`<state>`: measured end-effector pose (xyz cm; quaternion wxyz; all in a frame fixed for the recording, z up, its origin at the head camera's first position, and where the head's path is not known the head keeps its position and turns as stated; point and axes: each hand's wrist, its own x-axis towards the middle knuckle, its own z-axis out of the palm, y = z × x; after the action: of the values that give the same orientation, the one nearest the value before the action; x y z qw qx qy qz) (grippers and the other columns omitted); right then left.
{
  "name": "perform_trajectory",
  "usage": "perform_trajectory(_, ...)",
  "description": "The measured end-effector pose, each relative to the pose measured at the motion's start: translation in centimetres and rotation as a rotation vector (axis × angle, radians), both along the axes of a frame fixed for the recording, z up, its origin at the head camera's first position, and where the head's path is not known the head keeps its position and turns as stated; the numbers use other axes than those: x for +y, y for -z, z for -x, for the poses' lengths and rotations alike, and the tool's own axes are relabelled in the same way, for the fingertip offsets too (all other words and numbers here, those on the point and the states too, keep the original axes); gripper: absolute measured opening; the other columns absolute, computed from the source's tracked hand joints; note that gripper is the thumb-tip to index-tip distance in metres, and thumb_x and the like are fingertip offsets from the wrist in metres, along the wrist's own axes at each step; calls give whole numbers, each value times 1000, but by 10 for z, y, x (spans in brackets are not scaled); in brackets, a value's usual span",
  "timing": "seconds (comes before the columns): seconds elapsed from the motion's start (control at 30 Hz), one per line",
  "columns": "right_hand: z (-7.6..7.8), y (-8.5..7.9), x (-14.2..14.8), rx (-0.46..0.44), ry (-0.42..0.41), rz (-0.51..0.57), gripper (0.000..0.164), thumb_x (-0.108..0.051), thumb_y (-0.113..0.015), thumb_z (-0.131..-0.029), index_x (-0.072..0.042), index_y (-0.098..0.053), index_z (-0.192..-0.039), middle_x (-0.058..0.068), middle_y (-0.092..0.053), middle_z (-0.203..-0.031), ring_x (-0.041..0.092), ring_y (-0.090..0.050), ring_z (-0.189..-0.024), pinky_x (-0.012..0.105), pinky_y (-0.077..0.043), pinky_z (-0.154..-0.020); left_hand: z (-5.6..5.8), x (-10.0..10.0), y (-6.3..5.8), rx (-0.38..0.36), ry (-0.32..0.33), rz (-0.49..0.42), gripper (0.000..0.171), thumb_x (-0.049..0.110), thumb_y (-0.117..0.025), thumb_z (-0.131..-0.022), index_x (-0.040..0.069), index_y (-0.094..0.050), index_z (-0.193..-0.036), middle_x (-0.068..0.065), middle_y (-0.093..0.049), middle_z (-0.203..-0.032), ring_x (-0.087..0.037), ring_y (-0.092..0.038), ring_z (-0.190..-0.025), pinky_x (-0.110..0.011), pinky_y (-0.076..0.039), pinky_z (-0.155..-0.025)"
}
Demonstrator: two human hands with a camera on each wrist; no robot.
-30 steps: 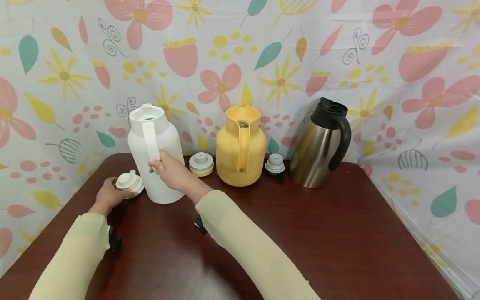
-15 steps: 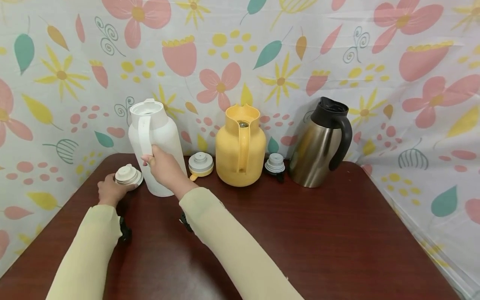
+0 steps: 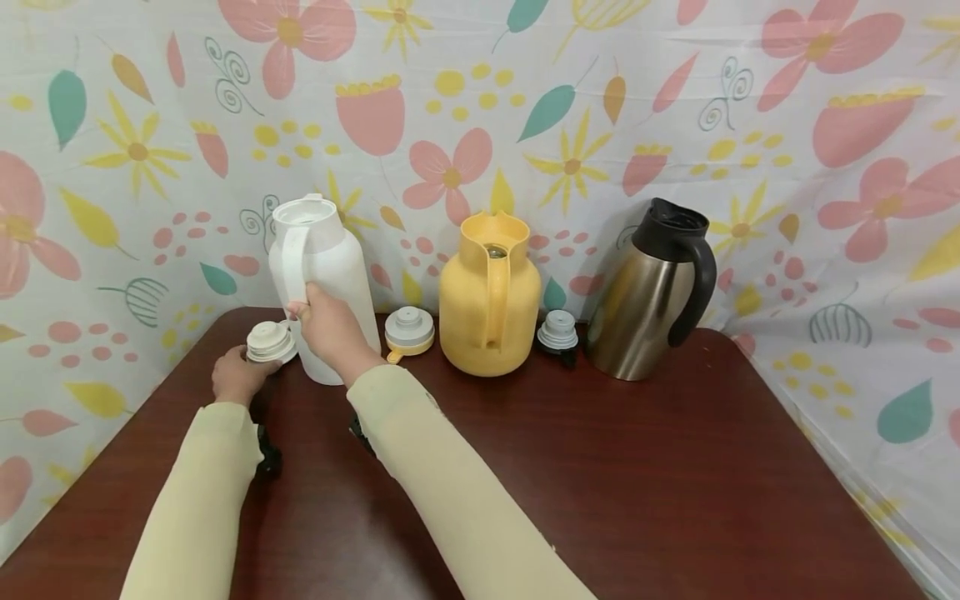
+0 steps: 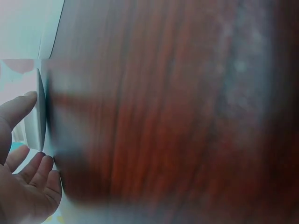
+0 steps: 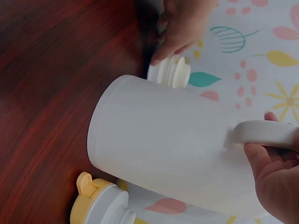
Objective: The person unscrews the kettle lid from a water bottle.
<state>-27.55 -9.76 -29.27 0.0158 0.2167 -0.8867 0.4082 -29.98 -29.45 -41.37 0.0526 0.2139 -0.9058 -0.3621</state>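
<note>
On the left side of the table stands a white thermos jug [image 3: 339,275] with its top uncovered. My right hand [image 3: 333,329] grips its handle [image 5: 261,133], fingers curled round it. Just left of the jug is a white lid [image 3: 270,340], its stepped plug facing up and its wide rim close to the tabletop. My left hand [image 3: 238,375] holds this lid at its side. In the left wrist view the thumb [image 4: 23,105] lies against the lid's rim [image 4: 39,116], with the other fingers half curled at the opposite edge.
A yellow thermos jug [image 3: 480,317] and a steel one with a black handle [image 3: 630,317] stand uncovered along the back. Between them sits a grey lid [image 3: 557,329]. A grey and yellow lid [image 3: 409,329] lies right of the white jug. A flowered cloth [image 3: 600,100] hangs behind the table [image 3: 600,483].
The white jug has moved back toward the cloth, with my right hand on its handle. The left hand and white lid have shifted slightly back too. The other jugs have stayed put.
</note>
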Motion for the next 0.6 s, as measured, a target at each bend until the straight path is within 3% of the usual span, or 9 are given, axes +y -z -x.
perform_trajectory(0.37, 12, -1, 0, -32, 21, -11, 26, -37, -46, -107, -14, -58, -108, -1, -53, -82, 13, -52, -79, 21, -40, -70, 7, 3, 1, -9, 28, 36, 71, 30, -61, -97, -12, -38, -150, -38, -43, -149, -54, -42, -138, -61, -36, -117)
perform_trajectory(0.6, 17, 1, -4, 4, 23, -2, 26, -37, -50, -105, -12, -57, -99, -2, -47, -77, 13, -50, -76, 20, -38, -67, 9, 4, 1, -28, 27, 47, 68, 30, -55, -98, -9, -37, -151, -37, -42, -151, -57, -37, -139, -63, -33, -118)
